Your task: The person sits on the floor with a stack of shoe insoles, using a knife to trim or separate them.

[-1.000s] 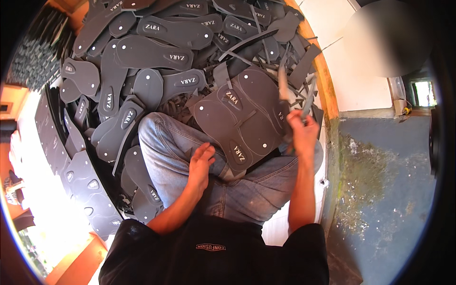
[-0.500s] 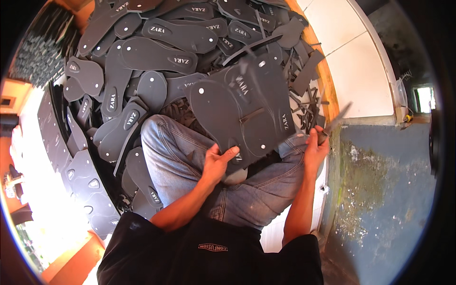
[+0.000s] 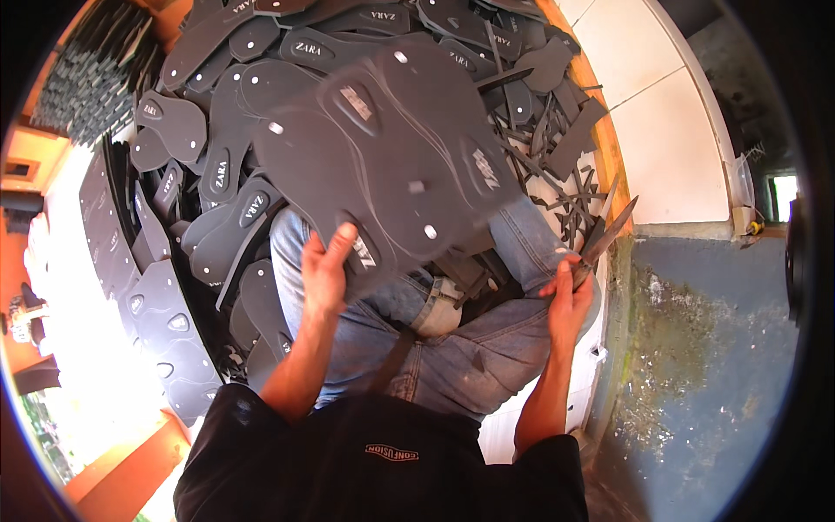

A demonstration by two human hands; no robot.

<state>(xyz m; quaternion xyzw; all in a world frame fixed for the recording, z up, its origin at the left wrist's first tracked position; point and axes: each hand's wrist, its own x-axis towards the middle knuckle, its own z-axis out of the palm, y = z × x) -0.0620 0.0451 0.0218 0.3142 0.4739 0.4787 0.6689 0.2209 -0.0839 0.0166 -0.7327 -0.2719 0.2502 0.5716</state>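
My left hand [image 3: 326,274], thumb on top, pinches the near-left corner of a dark grey foam sheet [image 3: 396,152] marked with joined sandal-sole outlines. The sheet is tilted, slightly blurred, and held over my crossed legs and the near part of the sole pile. By my right knee, my right hand [image 3: 567,291] is wrapped round the handles of a pair of scissors [image 3: 609,235]. Their blades are parted, point away from me and stand apart from the sheet. A dark strip [image 3: 396,361] lies across my lap.
Cut foam soles [image 3: 170,130] heap up ahead and to the left. Uncut sheets [image 3: 170,326] lean at the left, and a tall stack [image 3: 91,74] stands behind. Thin offcuts [image 3: 570,204] litter the right, beside a wooden edge [image 3: 616,165] and white tiles [image 3: 670,148].
My left hand has moved left and slightly up, swinging the foam sheet left and turning it. My right hand has shifted slightly left and down, and the scissor blades now show parted.
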